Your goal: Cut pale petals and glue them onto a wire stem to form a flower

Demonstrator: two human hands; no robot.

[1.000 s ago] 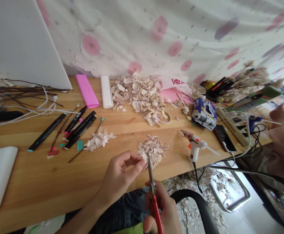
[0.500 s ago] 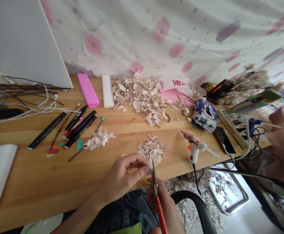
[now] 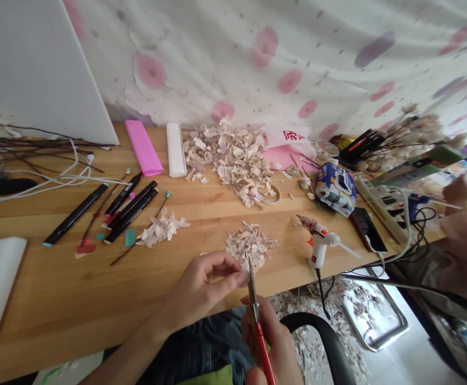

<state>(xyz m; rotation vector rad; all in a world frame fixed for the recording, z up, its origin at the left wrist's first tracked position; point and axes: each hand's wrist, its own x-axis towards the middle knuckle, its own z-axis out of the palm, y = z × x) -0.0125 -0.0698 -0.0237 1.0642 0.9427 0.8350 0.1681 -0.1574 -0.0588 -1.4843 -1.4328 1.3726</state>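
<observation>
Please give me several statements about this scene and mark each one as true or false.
The right hand holds red-handled scissors. True.
The left hand grips a black marker. False: it pinches a pale petal.
The larger petal heap lies beyond the smaller heap. True.
The glue gun lies on the floor. False: it is on the wooden table.
The smartphone lies beside the power strip. True.
</observation>
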